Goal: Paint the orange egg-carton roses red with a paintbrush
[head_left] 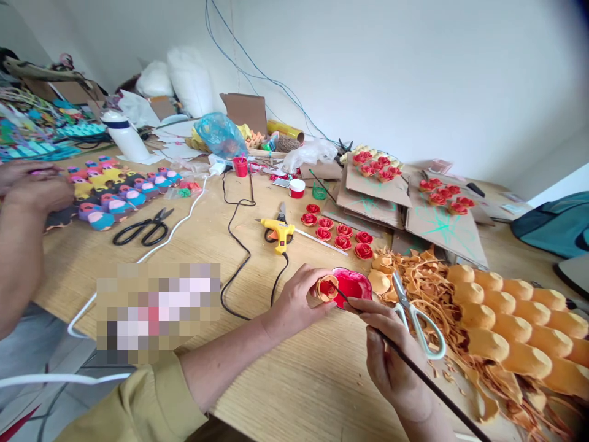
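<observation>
My left hand (299, 302) pinches a small orange paper rose (327, 288), partly painted red, just above the wooden table (294, 380). My right hand (389, 356) grips a thin black paintbrush (414, 368) whose tip touches the rose. Right behind the rose sits a round dish of red paint (354, 285). Several finished red roses (338, 230) lie on the table beyond it.
White-handled scissors (416, 316) lie on orange scraps beside an orange egg tray (510, 319) at right. A yellow glue gun (278, 232) with black cord, black scissors (145, 228), cardboard sheets (442, 227) with roses. Another person's arm (21, 239) at far left near colourful figures (115, 193).
</observation>
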The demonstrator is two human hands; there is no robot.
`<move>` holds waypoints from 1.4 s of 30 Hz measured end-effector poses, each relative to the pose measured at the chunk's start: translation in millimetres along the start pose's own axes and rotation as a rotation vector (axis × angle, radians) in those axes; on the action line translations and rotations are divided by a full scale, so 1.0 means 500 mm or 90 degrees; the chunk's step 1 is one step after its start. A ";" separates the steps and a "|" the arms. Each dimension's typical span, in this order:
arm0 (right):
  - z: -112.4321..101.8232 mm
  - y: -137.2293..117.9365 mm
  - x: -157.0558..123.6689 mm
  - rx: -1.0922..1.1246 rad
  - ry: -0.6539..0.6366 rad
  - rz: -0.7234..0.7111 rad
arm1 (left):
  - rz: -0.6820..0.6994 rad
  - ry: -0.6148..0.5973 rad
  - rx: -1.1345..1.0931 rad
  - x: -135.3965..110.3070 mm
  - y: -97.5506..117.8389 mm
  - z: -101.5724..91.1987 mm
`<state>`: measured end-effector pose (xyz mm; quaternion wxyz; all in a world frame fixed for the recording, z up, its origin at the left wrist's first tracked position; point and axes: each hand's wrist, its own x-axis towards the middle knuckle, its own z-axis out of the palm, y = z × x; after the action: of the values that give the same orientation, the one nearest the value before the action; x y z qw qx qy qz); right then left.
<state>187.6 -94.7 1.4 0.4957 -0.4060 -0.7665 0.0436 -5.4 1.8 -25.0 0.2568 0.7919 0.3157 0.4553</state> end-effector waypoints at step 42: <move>-0.020 0.011 0.014 -0.091 -0.087 0.037 | -0.233 0.078 -0.173 0.009 -0.032 0.009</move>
<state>197.5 -89.7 9.3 0.4107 -0.4582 -0.7877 0.0307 -3.9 15.0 -35.6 0.4198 0.6504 0.4050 0.4866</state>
